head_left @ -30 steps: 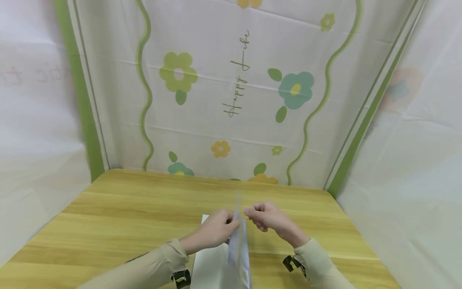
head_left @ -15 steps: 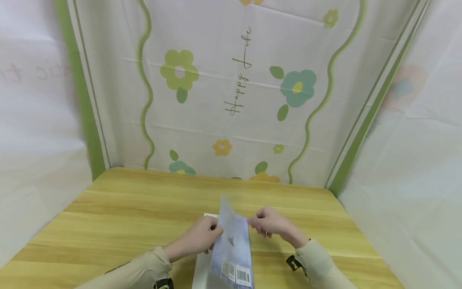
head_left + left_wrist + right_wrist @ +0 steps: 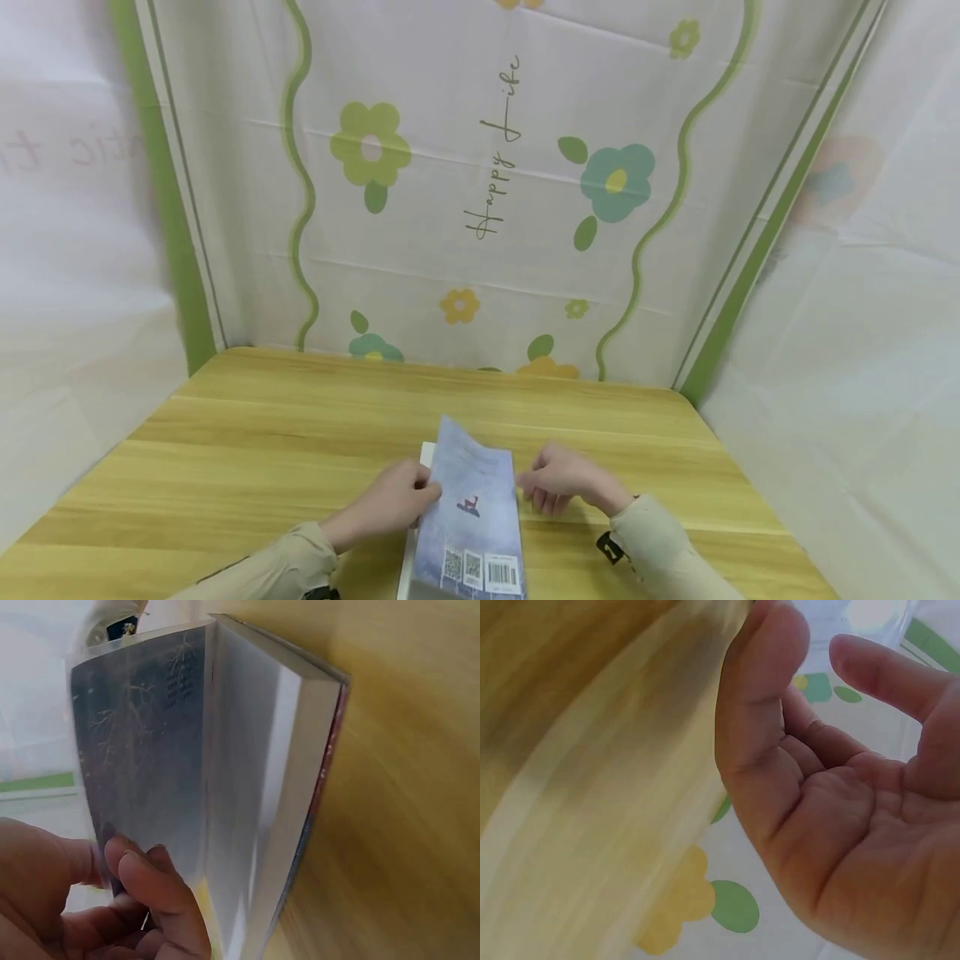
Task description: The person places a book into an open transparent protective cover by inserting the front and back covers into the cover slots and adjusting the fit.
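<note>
A thick book lies on the table, its pale blue-violet back cover [image 3: 476,475] lifted at the left side and slightly bent. Barcode and QR labels are printed at the cover's near end. My left hand [image 3: 386,504] pinches the cover's free edge between thumb and fingers. From the left wrist view, the cover's dark inner side [image 3: 142,757] with tree drawings stands away from the white page block [image 3: 251,712]. My right hand [image 3: 566,479] is beside the book's right edge, fingers loosely curled, thumb apart. Whether its fingertips touch the book cannot be told.
The wood-grain table [image 3: 285,433] extends around the book. A white flowered curtain [image 3: 427,225] hangs behind it, and white sheets [image 3: 862,350] enclose both sides. The book's near end is cut off by the head view's lower border.
The cover has swung from nearly upright down to the right-hand side's level, turning its printed face upward. My left hand moved left and nearer with it. My right hand shifted slightly nearer.
</note>
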Demonstrator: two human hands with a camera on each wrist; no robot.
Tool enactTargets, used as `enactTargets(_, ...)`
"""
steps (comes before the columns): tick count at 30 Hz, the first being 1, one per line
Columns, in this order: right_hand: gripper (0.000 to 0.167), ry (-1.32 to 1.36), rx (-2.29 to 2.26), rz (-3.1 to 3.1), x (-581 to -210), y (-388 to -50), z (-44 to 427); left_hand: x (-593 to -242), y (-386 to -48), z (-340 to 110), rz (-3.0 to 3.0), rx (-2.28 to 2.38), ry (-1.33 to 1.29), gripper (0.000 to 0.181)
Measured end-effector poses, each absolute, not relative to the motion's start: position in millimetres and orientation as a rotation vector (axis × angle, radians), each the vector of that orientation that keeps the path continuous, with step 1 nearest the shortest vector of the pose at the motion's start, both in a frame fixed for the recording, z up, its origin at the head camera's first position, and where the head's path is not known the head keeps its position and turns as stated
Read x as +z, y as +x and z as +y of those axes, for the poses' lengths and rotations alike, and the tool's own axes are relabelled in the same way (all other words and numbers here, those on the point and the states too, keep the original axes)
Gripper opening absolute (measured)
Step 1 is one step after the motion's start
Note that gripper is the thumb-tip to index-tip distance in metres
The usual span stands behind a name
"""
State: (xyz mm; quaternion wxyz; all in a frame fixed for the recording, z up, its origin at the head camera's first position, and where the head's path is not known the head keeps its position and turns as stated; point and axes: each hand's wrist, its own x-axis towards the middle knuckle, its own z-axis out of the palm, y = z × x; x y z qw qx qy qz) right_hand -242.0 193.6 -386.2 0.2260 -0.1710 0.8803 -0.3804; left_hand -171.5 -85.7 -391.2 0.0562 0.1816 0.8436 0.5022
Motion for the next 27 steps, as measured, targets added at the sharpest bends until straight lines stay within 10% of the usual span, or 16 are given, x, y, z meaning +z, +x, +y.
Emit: enactTargets(27, 0.029, -0.462, -0.983, 2.461, -390.2, -239.4, 173.2, -401.1, -180.1, -101.0, 2.519, 1.292, 0.436, 0.037)
